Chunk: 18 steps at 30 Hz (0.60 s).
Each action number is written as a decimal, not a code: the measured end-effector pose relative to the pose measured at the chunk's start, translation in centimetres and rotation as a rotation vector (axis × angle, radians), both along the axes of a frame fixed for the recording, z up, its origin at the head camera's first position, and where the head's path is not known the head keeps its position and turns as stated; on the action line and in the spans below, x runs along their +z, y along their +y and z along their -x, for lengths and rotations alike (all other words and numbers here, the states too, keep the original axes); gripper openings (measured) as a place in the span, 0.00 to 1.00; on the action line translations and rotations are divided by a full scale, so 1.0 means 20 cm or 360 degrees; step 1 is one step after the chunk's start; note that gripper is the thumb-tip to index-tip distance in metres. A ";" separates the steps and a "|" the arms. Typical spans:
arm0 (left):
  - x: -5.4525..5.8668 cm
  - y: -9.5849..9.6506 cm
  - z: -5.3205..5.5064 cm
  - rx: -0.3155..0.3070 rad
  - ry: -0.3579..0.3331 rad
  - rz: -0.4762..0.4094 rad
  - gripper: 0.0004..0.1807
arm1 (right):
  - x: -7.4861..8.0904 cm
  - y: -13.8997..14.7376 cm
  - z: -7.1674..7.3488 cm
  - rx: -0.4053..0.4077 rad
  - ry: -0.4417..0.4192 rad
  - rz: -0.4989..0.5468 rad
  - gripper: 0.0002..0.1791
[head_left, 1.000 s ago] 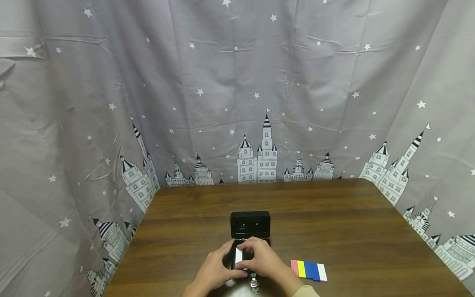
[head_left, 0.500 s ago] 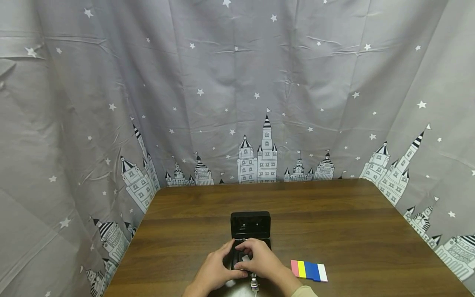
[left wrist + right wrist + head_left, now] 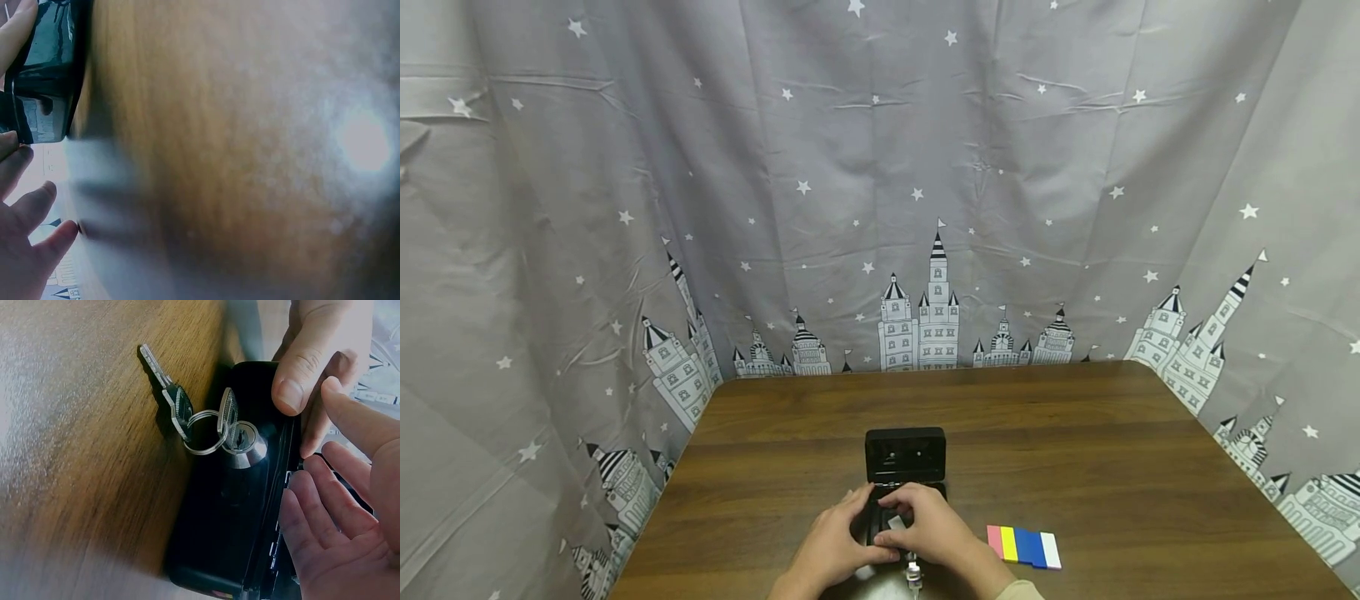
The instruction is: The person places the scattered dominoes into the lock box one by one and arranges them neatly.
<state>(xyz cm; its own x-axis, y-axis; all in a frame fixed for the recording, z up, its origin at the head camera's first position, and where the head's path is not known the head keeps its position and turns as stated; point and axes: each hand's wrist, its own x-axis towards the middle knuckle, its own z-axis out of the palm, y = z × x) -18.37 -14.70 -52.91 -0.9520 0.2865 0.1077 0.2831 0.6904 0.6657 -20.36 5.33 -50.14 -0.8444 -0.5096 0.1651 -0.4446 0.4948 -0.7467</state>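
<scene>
An open black lock box (image 3: 906, 454) stands at the table's near side, its lid raised at the back. My left hand (image 3: 829, 540) grips its left end, thumb at the front edge and index finger toward the back; other fingers spread free in the left wrist view. The right hand (image 3: 931, 527) reaches over the open box with curved fingers. Between its thumb and index finger shows a small whitish piece (image 3: 897, 522), low in the box; I cannot tell whether the fingers pinch it. A silver lock (image 3: 247, 447) on the box's front bears a key ring with keys (image 3: 180, 412).
Flat cards (image 3: 1028, 548) in pink, yellow, blue and white lie in a row on the wooden table (image 3: 760, 450), right of the box. A grey curtain (image 3: 820, 167) with stars and castles hangs behind the table.
A white card seen upright beside the right fingers one second ago has dropped from that spot; a smaller whitish patch shows farther right. Both hands have barely moved.
</scene>
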 end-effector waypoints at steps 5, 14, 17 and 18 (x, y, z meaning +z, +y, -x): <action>0.00 0.00 0.01 0.0000 0.0008 0.0027 0.61 | -0.01 0.01 0.00 -0.0011 -0.0018 0.0015 0.24; 0.01 0.00 0.02 -0.0005 -0.0093 0.0030 0.60 | 0.00 0.05 0.00 -0.0011 -0.0040 -0.0001 0.25; 0.02 0.00 0.02 -0.0008 -0.0105 0.0017 0.60 | 0.01 0.06 0.00 -0.0003 -0.0095 0.0014 0.25; 0.02 0.00 0.02 -0.0009 -0.0105 0.0014 0.60 | 0.01 0.07 0.00 -0.0003 -0.0116 0.0024 0.25</action>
<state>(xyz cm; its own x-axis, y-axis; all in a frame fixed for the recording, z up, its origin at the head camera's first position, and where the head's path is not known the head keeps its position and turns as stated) -18.85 -14.68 -52.61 -0.9554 0.2924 0.0421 0.2425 0.6948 0.6771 -20.29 6.78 -49.88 -0.8555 -0.5057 0.1110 -0.3878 0.4838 -0.7845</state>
